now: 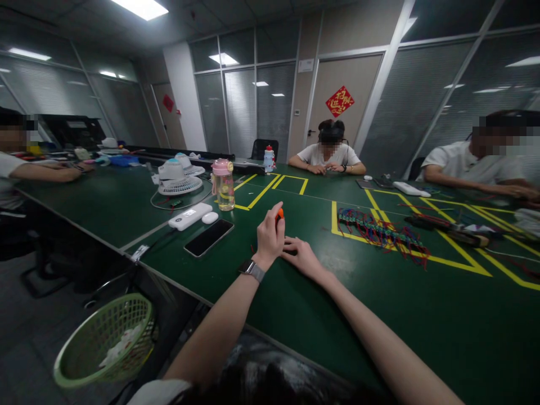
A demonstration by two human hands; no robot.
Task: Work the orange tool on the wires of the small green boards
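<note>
Your left hand has its grip curled around an orange-and-black tool, while your right hand rests on the green bench, its grip too hidden to tell.

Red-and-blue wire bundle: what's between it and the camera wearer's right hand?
Head view: green tabletop and a yellow tape strip lie between the right hand and wire bundle.

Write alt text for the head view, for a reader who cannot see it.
The left hand holds an orange-and-black object, mostly hidden, with the right hand beside it at a green table. A smartphone and pink-lidded bottle are to the left, wired circuit boards to the right; three other people are around it.
</note>
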